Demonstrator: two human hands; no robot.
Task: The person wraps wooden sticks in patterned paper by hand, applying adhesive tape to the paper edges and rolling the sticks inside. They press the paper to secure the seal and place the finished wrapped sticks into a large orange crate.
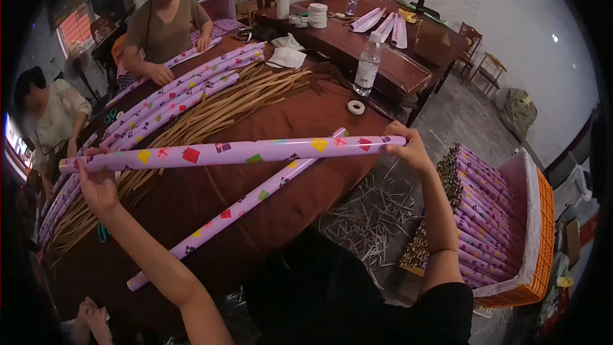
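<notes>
A long purple tube with a colourful gift pattern (236, 154) is held level above the brown-covered table (281, 198). Near its left end, my left hand (99, 185) grips it, fingers behind and thumb in front. At the right end, my right hand (405, 147) is closed round the tip. Beneath it, a second patterned tube (242, 206) lies slantwise on the table, touched by neither hand; my left forearm passes over its lower end.
Brown paper strips (211, 112) and more tubes (182, 92) lie at the left. A bottle (367, 67) and a tape roll (356, 107) stand ahead. An orange crate (546, 236) full of tubes is at the right. Co-workers sit across the table; another person's hands show bottom left.
</notes>
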